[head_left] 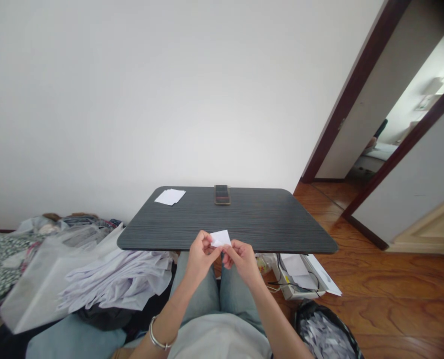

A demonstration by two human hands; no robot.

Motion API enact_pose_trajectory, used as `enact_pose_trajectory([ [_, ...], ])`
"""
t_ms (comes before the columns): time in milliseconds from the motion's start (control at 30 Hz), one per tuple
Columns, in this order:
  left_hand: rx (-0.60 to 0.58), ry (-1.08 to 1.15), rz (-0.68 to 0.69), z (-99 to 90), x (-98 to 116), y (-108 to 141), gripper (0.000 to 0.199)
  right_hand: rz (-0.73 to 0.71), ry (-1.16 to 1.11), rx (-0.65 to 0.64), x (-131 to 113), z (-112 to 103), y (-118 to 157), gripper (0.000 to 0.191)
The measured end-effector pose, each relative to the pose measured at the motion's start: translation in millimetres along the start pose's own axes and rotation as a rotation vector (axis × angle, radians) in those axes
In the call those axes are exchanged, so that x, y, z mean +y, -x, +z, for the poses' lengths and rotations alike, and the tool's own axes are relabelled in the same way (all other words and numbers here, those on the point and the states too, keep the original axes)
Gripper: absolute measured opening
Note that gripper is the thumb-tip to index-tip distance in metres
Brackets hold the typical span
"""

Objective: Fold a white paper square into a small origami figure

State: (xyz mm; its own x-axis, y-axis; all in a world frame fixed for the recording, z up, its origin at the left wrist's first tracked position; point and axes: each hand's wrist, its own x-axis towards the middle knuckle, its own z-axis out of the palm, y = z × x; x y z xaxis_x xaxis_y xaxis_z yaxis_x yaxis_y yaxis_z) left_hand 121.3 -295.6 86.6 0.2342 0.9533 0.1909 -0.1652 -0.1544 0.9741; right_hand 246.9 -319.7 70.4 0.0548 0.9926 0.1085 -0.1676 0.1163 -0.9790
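A small white piece of paper (221, 238) is held between both hands at the near edge of the dark table (267, 219). My left hand (201, 252) pinches its left side, thumb and fingers closed. My right hand (240, 254) grips the lower right part, with the thumb pressed toward the fingers. The paper seems folded, though its lower part is hidden behind the thumbs. A few white paper sheets (169, 197) lie stacked unevenly at the table's far left corner.
A dark phone-like object (222, 194) lies at the table's back edge. Piled cloth and bags (120, 279) are at the left. Below right are a white box (300, 279) with cables and papers, and a black bag (325, 331) of paper scraps. A doorway (356, 109) opens at right.
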Motion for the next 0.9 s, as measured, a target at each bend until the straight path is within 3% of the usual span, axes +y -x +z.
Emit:
enact_pose_trajectory([
  [333, -0.071, -0.024, -0.128, -9.7, 11.6, 0.1, 0.026, 0.020, -0.018, -0.015, -6.9, -2.6, 5.1, 0.031],
  [900, -0.105, -0.058, -0.024, -11.8, 12.9, 5.1, 0.022, 0.014, -0.007, -0.006, -8.4, 2.6, 5.9, 0.032],
])
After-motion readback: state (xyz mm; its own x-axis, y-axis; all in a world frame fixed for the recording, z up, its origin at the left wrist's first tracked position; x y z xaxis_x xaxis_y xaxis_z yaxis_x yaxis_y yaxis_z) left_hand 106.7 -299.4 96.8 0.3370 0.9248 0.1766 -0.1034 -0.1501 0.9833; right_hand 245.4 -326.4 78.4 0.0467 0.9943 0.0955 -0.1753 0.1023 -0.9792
